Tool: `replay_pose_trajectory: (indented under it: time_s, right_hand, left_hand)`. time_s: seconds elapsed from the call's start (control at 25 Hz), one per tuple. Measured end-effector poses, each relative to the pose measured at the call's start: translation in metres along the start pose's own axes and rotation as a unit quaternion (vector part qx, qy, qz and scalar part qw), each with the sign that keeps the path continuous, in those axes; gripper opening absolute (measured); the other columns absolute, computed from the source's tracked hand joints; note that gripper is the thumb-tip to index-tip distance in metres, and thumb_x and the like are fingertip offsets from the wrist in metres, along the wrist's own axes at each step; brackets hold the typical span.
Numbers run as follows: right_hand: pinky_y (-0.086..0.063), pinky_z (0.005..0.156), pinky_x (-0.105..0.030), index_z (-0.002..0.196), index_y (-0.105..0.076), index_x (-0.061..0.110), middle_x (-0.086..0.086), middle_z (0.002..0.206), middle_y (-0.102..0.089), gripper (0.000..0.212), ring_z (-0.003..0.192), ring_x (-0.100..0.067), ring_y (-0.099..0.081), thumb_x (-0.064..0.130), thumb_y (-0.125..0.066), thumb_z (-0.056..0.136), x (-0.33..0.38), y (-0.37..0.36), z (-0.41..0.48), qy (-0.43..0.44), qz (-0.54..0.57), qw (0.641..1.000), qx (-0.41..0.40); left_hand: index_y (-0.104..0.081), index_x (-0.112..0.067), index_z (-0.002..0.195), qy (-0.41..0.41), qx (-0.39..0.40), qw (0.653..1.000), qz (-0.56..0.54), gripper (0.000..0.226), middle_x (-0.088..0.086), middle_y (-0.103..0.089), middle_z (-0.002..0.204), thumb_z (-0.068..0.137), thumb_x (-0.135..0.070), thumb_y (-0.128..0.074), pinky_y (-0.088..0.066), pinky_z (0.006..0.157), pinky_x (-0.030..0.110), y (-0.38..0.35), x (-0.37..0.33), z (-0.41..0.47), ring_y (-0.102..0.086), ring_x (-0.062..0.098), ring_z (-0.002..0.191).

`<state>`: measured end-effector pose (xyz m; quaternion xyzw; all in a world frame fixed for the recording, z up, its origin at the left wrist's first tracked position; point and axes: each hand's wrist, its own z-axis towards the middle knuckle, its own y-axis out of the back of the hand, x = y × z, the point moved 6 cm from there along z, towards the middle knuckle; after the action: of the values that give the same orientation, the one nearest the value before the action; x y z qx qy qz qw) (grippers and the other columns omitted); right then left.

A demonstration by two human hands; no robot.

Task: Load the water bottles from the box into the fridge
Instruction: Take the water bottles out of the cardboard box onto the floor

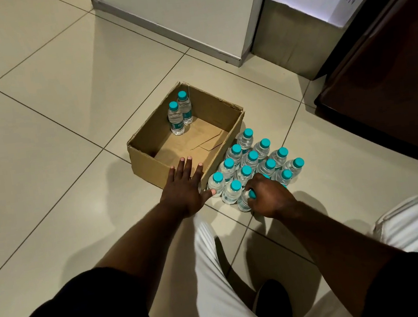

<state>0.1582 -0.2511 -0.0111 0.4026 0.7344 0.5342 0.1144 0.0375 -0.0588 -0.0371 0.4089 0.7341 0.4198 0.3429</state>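
An open cardboard box sits on the tiled floor with two small water bottles with teal caps standing in its far left corner. Right of the box, several more bottles stand in a tight cluster on the floor. My left hand hovers flat with fingers spread over the box's near corner, its thumb beside the cluster's leftmost bottle. My right hand grips the top of the nearest bottle in the cluster, fingers curled over its cap.
A bin with a paper sign reading "RECYCLE BIN" stands at the back right beside a white wall corner. Dark wooden furniture fills the right side. My knees in light trousers are at the bottom.
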Motion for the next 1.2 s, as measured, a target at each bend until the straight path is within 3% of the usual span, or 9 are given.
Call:
replay_pose_trajectory:
  time_s: [0.16, 0.44, 0.64, 0.92, 1.2]
  right_hand:
    - [-0.052, 0.093, -0.033, 0.135, -0.057, 0.024, 0.003, 0.136, -0.055, 0.053, 0.114, -0.020, -0.060, 0.039, -0.073, 0.087, 0.005, 0.019, 0.000, 0.005, 0.016, 0.999, -0.042]
    - [-0.056, 0.085, -0.031, 0.137, -0.045, 0.040, 0.011, 0.141, -0.050, 0.062, 0.116, -0.011, -0.058, 0.044, -0.078, 0.085, 0.048, 0.061, 0.031, 0.052, 0.114, 0.986, -0.110]
    - [-0.050, 0.077, -0.025, 0.138, -0.044, 0.042, 0.009, 0.142, -0.050, 0.066, 0.110, -0.012, -0.059, 0.047, -0.079, 0.083, 0.090, 0.073, 0.080, 0.089, 0.095, 0.983, -0.126]
    - [-0.057, 0.091, -0.040, 0.141, -0.043, 0.037, 0.005, 0.144, -0.047, 0.066, 0.123, -0.017, -0.055, 0.045, -0.077, 0.085, 0.131, 0.074, 0.149, 0.131, 0.085, 0.981, -0.118]
    - [-0.049, 0.106, -0.042, 0.148, -0.040, 0.026, -0.002, 0.154, -0.041, 0.067, 0.138, -0.022, -0.045, 0.034, -0.074, 0.090, 0.160, 0.066, 0.204, 0.163, 0.097, 0.975, -0.117]
  left_hand:
    - [0.008, -0.028, 0.161, -0.002, -0.003, 1.000, -0.003, 0.101, 0.007, 0.024, 0.165, 0.079, -0.086, -0.003, 0.009, 0.123, 0.053, 0.001, 0.000, -0.002, 0.026, 0.029, 0.150]
    - [0.011, -0.026, 0.161, 0.026, -0.031, 0.999, -0.025, 0.097, 0.007, 0.023, 0.165, 0.088, -0.086, -0.013, 0.012, 0.120, 0.049, 0.011, 0.025, 0.002, 0.024, 0.027, 0.151]
    - [0.012, -0.023, 0.160, 0.053, -0.044, 0.997, -0.023, 0.099, 0.009, 0.021, 0.166, 0.087, -0.086, -0.011, 0.010, 0.122, 0.049, 0.019, 0.058, 0.012, 0.022, 0.028, 0.152]
    - [0.011, -0.022, 0.161, 0.059, -0.064, 0.995, -0.052, 0.099, 0.007, 0.019, 0.168, 0.088, -0.086, -0.012, 0.015, 0.120, 0.045, 0.027, 0.091, 0.034, 0.021, 0.025, 0.153]
    - [0.002, -0.018, 0.162, 0.041, -0.126, 0.989, -0.072, 0.088, 0.007, 0.014, 0.168, 0.097, -0.075, -0.016, 0.020, 0.120, 0.041, 0.024, 0.093, 0.030, 0.025, 0.022, 0.152]
